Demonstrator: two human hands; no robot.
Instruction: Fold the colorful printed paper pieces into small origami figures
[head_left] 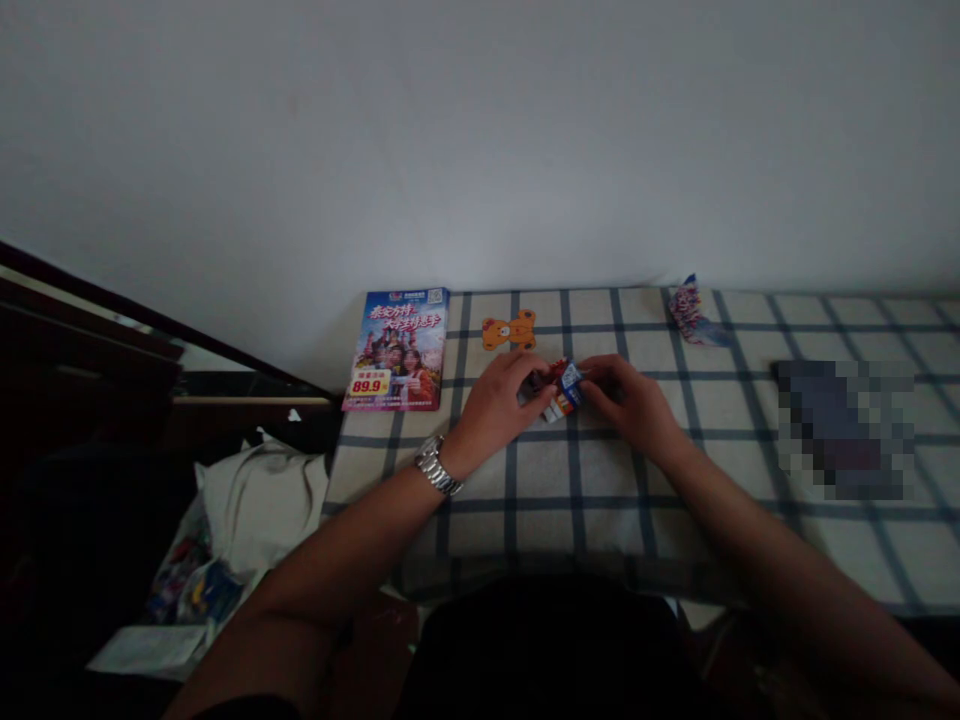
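Observation:
Both my hands meet over a checked tablecloth (600, 480), pinching a small folded paper packet (564, 390) printed in red, blue and white. My left hand (499, 398), with a metal watch at the wrist, grips the packet's left end with its fingers curled. My right hand (628, 398) holds the right end, fingers closed on it. The packet rests just above the cloth between the two hands.
A colourful printed box (397, 348) lies at the table's far left corner. An orange bear-shaped cutout (510, 330) lies beyond my hands. A crumpled printed wrapper (688, 308) sits by the wall. A blurred dark patch (844, 428) lies at the right. Bags and cloth (247, 500) lie on the floor at left.

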